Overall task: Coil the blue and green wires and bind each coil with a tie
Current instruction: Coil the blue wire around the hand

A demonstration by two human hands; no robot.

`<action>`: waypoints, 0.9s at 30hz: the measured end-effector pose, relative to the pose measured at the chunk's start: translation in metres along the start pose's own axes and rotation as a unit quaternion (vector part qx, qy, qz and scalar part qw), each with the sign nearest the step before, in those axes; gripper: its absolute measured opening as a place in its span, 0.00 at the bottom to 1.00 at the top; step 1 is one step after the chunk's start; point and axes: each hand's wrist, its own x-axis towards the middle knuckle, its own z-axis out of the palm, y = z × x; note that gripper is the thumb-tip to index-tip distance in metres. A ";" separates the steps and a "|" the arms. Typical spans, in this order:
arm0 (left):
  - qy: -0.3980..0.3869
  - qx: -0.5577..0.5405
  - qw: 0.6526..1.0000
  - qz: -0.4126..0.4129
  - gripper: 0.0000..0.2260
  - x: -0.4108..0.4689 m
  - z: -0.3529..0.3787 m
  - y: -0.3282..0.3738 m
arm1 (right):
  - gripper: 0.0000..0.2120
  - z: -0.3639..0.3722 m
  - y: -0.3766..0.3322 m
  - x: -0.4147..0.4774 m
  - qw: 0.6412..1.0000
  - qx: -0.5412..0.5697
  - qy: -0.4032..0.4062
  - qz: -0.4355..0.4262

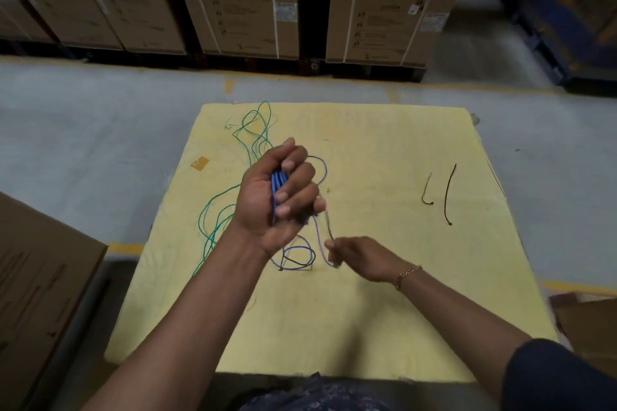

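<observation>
Gripping a bunch of blue wire (277,182) turns, the left hand (267,200) is raised over the middle of the yellow mat (384,327), its fingers curled round the strands. The right hand (359,259), lower and nearer the body, pinches a loose run of the same wire between thumb and fingertips; that hand is blurred, so the exact hold is hard to read. The blue slack hangs from the bunch and loops on the mat below the left wrist, where a dark loop (297,262) lies across it; whether that is a tie or part of the wire I cannot tell. The main risk, as I judge it, is a snag: if the right hand draws the slack up quickly, the tail could catch that dark loop or drag into the green wire (217,220), which sprawls uncoiled just to the left, and the two colours would tangle. A second risk lies in the bunch itself: thin, springy turns held only by curled fingers may fan out or slip if the grip loosens to take another turn. The two black ties (450,193) lie well apart on the right of the mat, so fetching one means the left hand alone must clamp the coil, and that is when it is likeliest to spring open.
</observation>
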 end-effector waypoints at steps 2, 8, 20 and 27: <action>0.098 0.127 0.986 0.050 0.16 0.010 -0.009 -0.001 | 0.25 0.005 0.003 -0.004 0.998 -0.048 -0.023 0.015; 0.174 0.509 0.843 -0.018 0.16 0.032 -0.044 -0.025 | 0.20 -0.033 -0.035 -0.020 0.986 -0.141 -0.048 -0.075; 0.091 0.336 0.924 -0.160 0.19 0.026 -0.050 -0.051 | 0.08 -0.128 -0.075 -0.018 0.986 -0.036 0.026 -0.163; -0.146 -0.135 0.972 -0.124 0.19 0.007 -0.042 -0.034 | 0.22 -0.097 -0.041 0.008 0.966 0.226 0.117 -0.040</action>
